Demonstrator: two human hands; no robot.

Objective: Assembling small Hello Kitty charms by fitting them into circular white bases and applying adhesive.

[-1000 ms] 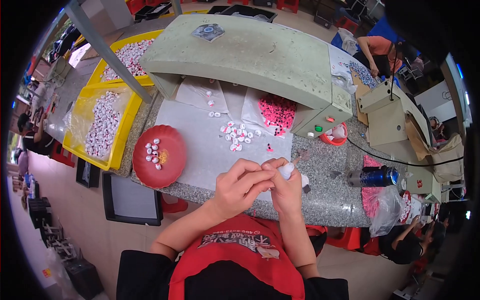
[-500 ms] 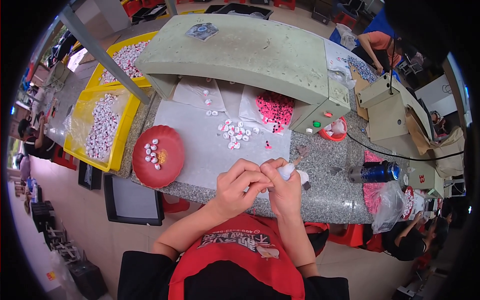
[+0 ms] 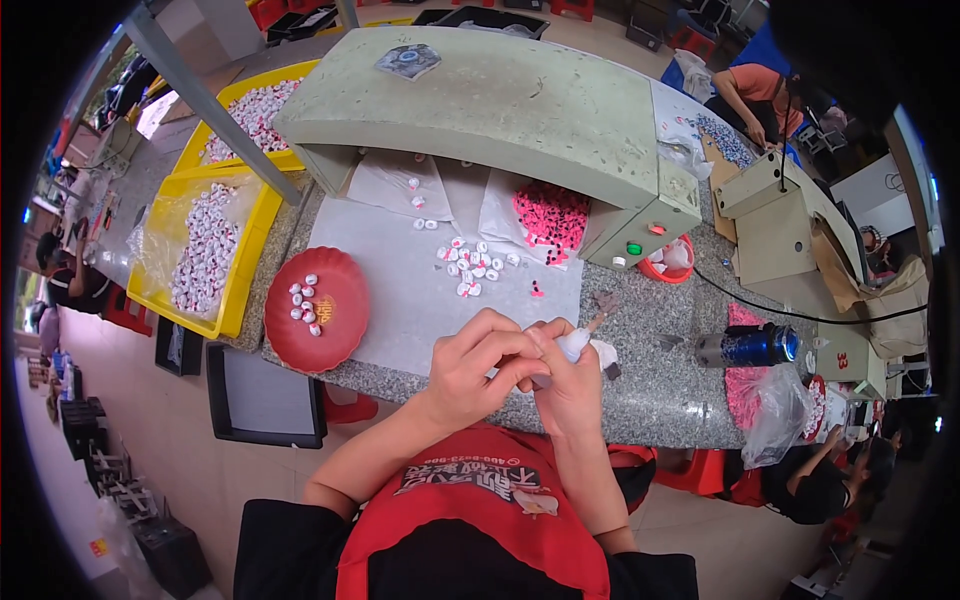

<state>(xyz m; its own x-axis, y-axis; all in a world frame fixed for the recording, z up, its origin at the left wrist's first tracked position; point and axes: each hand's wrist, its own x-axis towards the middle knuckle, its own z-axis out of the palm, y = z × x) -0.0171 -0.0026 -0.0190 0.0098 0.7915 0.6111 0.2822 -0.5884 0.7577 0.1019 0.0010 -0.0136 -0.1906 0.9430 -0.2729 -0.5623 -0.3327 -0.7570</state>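
Observation:
My two hands meet in front of my chest, over the bench's near edge. In my right hand (image 3: 567, 385) is a small whitish squeeze bottle (image 3: 574, 344), its rounded end and thin brownish tip showing past the thumb and pointing away to the right. The fingers of my left hand (image 3: 478, 365) are bent and pinched together against my right fingertips; anything between them is hidden. Beyond the hands, several small white pieces with pink marks (image 3: 470, 266) lie on a white sheet (image 3: 385, 290). A red scalloped dish (image 3: 290, 345) to the left holds several more.
A grey-green metal housing (image 3: 480, 95) arches over the sheet, with small pink-and-black parts (image 3: 550, 220) beneath. Yellow trays (image 3: 235, 310) of white pieces stand left. Rightward are a red basket (image 3: 684, 262), a blue-and-black bottle (image 3: 750, 345) and a plastic bag (image 3: 785, 410). Other people sit nearby.
My hands stay together at the same place, with only a slight shift of the fingers. A greyish bit now shows below the left fingertips. The bench things have not moved.

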